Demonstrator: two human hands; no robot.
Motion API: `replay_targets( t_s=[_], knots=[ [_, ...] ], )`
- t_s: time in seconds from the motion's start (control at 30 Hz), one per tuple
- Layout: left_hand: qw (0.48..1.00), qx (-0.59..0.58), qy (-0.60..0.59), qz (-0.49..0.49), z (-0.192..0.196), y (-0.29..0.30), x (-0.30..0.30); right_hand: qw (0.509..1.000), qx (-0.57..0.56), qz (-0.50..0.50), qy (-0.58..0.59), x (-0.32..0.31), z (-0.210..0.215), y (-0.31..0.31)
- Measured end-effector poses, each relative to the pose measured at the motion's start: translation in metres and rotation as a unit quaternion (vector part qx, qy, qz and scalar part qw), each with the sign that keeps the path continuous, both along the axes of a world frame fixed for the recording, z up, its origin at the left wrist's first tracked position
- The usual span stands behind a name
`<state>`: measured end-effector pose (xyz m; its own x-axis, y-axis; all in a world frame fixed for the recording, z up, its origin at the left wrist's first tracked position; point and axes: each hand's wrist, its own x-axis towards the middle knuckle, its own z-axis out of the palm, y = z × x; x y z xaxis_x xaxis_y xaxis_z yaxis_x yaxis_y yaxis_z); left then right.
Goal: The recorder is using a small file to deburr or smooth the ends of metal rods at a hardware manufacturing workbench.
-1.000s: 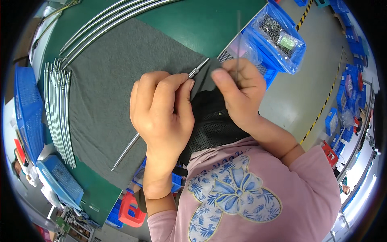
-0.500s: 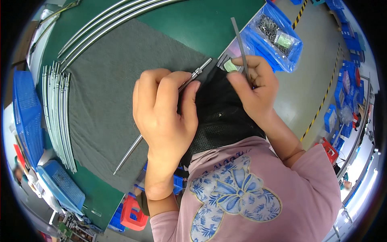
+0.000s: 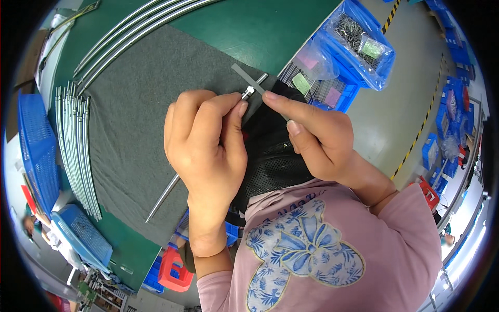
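My left hand (image 3: 205, 135) is closed round a slim metal rod (image 3: 163, 197), pinching it between thumb and fingertips near its stepped upper end. The rod slants from lower left to upper right over the grey cloth, and its middle is hidden behind my hand. A shiny collar (image 3: 248, 92) shows just beyond my left fingertips. My right hand (image 3: 317, 135) grips a flat grey file (image 3: 244, 75), index finger stretched along it. The file crosses the rod beside the collar, seemingly touching it. Its other end is hidden in my right hand.
Grey cloth (image 3: 135, 114) covers part of the green table (image 3: 249, 31). A bundle of metal rods (image 3: 75, 151) lies at left, with longer rods (image 3: 140, 34) behind. Blue baskets (image 3: 39, 151) stand far left. At right are a bin of small metal parts (image 3: 382, 67) and another blue bin (image 3: 349, 99).
My right hand has moved left with the file, from beside the bin to the rod's upper end. The file now lies across the rod. My left hand keeps its grip, shifted slightly left.
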<state>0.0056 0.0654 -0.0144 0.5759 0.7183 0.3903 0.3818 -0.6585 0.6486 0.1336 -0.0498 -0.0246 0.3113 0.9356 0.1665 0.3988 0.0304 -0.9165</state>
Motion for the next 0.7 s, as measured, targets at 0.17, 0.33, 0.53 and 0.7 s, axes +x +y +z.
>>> replay_targets(
  t_s=[0.17, 0.33, 0.53, 0.7],
  knots=[
    [1.0, 0.001, -0.009, 0.005, -0.001, -0.002, 0.001, 0.999, 0.024, 0.002, -0.045, 0.0, -0.006, 0.001],
    [1.0, -0.001, -0.027, 0.011, -0.004, -0.003, 0.002, 0.992, -0.017, -0.011, -0.122, -0.008, 0.007, -0.007],
    [0.999, 0.031, -0.039, -0.005, -0.006, -0.001, 0.004, 0.983, -0.045, -0.007, -0.179, -0.006, 0.015, 0.006],
    [0.998, 0.05, -0.049, -0.002, -0.007, -0.001, 0.002, 0.979, -0.081, 0.028, -0.184, -0.003, 0.01, -0.023]
  ],
)
